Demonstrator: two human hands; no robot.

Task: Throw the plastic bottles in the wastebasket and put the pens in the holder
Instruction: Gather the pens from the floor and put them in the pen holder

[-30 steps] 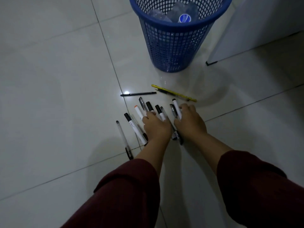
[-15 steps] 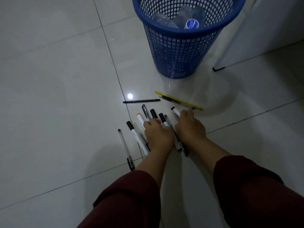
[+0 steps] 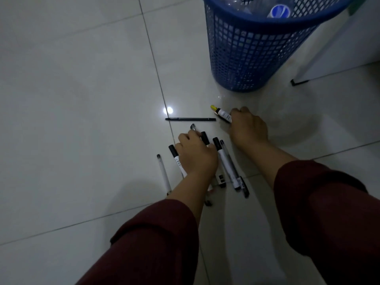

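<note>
Two dark red sleeves fill the near edge above the glossy pale tiled floor. Just beyond them lie the scattered pens: a clear pen with a black tip at far left, a white marker with a black cap beside it, and two more white black-capped markers side by side between the arms. The left hand rests over the middle of this cluster, fingers curled on a dark-capped pen. Past it lies a thin black pen, untouched. The right hand grips a white marker with a yellow tip (its far end is hidden). Farthest stands the blue plastic mesh wastebasket, clear plastic bottles inside.
</note>
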